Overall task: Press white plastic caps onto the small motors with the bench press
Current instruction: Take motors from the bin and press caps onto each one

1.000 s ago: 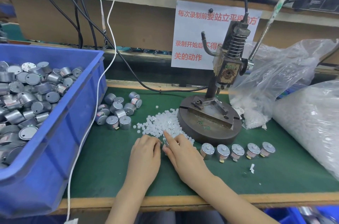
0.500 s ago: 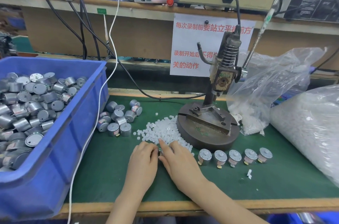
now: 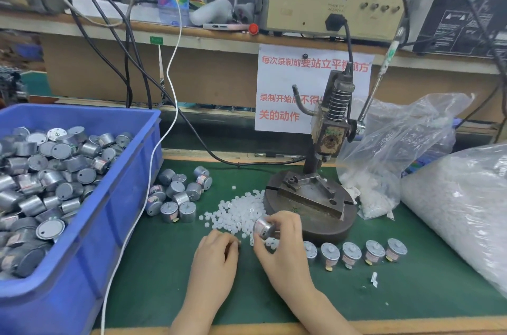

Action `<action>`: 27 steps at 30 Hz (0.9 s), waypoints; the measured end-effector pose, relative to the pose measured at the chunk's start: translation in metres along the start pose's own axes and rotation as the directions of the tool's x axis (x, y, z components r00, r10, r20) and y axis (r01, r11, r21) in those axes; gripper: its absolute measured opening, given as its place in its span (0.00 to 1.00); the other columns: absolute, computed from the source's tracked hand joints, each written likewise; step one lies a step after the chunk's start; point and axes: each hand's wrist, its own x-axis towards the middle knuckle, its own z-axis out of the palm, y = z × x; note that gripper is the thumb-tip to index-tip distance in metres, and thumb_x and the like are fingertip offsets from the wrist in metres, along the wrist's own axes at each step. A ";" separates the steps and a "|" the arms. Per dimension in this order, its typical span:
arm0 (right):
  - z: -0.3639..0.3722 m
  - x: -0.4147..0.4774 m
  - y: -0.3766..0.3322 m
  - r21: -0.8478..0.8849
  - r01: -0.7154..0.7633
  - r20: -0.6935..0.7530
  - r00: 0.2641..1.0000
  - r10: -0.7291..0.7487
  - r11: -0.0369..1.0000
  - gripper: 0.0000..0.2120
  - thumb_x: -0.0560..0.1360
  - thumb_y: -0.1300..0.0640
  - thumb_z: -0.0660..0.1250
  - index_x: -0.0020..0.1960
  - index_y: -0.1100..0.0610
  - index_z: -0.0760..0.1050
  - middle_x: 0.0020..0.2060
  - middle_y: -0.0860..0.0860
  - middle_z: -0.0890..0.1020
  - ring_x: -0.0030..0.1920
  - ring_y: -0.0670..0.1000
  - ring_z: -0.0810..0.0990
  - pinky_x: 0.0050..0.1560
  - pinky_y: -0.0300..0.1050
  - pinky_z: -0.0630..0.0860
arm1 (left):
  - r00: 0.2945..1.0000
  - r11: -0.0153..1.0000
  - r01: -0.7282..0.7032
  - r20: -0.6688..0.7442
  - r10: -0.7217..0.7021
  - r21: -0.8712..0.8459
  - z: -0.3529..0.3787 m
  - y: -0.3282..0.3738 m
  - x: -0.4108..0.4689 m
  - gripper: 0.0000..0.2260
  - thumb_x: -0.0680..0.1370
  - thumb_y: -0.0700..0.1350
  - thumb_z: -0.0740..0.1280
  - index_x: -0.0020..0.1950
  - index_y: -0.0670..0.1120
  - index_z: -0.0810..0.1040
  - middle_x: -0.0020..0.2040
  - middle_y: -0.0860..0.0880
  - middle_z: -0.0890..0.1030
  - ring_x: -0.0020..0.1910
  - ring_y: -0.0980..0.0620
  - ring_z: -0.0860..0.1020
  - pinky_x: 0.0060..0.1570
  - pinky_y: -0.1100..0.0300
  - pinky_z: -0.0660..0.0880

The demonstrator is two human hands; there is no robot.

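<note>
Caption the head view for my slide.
Right hand holds a small motor above loose white caps beside the bench press.

Your bench (image 3: 164, 293) carries a green mat. On it, at 9 o'clock stands the blue bin (image 3: 123, 211), at 11 o'clock a loose group of motors (image 3: 178, 194), at 12 o'clock the pile of white caps (image 3: 236, 211), at 1 o'clock the bench press (image 3: 310, 205), and at 3 o'clock a row of five motors (image 3: 354, 252) and a large clear bag (image 3: 461, 211).

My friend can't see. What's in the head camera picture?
The right hand holds a small silver motor beside a pile of white caps, in front of the bench press. The left hand rests beside it.
</note>
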 end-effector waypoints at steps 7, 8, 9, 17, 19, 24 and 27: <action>-0.007 0.035 -0.002 0.210 -0.335 -0.112 0.925 0.363 0.918 0.13 0.75 0.55 0.67 0.56 0.49 0.67 0.53 0.47 0.72 0.53 0.46 0.75 0.54 0.37 0.73 | 1.000 1.000 0.009 0.006 -0.008 -0.016 -0.001 0.001 0.001 0.08 0.78 0.41 0.62 0.41 0.52 0.74 0.40 0.58 0.71 0.44 0.58 0.68 0.43 0.68 0.60; -0.010 0.040 0.000 0.194 -0.397 -0.091 0.903 0.419 0.897 0.15 0.75 0.53 0.66 0.60 0.52 0.68 0.54 0.47 0.73 0.55 0.46 0.75 0.57 0.41 0.72 | 1.000 1.000 0.010 0.005 -0.010 -0.018 -0.001 0.000 0.001 0.08 0.78 0.41 0.61 0.41 0.52 0.74 0.40 0.58 0.71 0.44 0.58 0.68 0.43 0.68 0.60; -0.013 0.047 0.002 0.174 -0.449 -0.077 0.881 0.467 0.876 0.18 0.76 0.50 0.65 0.63 0.53 0.67 0.55 0.47 0.74 0.56 0.46 0.74 0.58 0.43 0.72 | 1.000 1.000 0.010 0.004 -0.010 -0.017 -0.001 0.000 0.001 0.08 0.78 0.41 0.61 0.42 0.52 0.75 0.40 0.59 0.71 0.44 0.58 0.68 0.43 0.68 0.60; -0.044 0.080 0.020 0.497 -0.713 0.101 0.614 0.783 0.495 0.12 0.75 0.60 0.65 0.53 0.68 0.77 0.50 0.63 0.79 0.56 0.59 0.78 0.64 0.53 0.72 | 1.000 1.000 0.006 -0.007 -0.007 -0.011 -0.001 0.000 0.000 0.07 0.78 0.41 0.62 0.44 0.48 0.78 0.41 0.59 0.71 0.45 0.57 0.69 0.43 0.68 0.60; -0.051 0.085 0.021 0.653 -0.679 0.181 0.571 0.801 0.336 0.06 0.74 0.66 0.64 0.42 0.68 0.75 0.44 0.59 0.78 0.51 0.55 0.79 0.62 0.51 0.74 | 1.000 1.000 0.008 -0.005 -0.008 -0.010 -0.002 0.000 0.000 0.07 0.78 0.41 0.62 0.44 0.48 0.78 0.41 0.58 0.71 0.45 0.57 0.69 0.43 0.68 0.60; -0.059 0.092 0.028 0.606 -0.652 0.082 0.621 0.780 0.455 0.10 0.74 0.63 0.65 0.53 0.68 0.73 0.49 0.56 0.77 0.54 0.51 0.78 0.61 0.47 0.75 | 1.000 1.000 0.018 0.000 -0.018 -0.003 -0.002 0.000 0.000 0.07 0.78 0.41 0.62 0.43 0.48 0.78 0.41 0.57 0.72 0.45 0.56 0.69 0.42 0.66 0.60; -0.061 0.095 0.033 0.478 -0.701 0.061 0.627 0.777 0.529 0.11 0.73 0.60 0.67 0.54 0.63 0.72 0.51 0.55 0.78 0.55 0.52 0.77 0.61 0.50 0.73 | 1.000 1.000 0.016 -0.001 -0.016 0.002 -0.002 0.001 0.001 0.07 0.78 0.41 0.62 0.43 0.47 0.78 0.41 0.56 0.72 0.45 0.56 0.69 0.42 0.66 0.60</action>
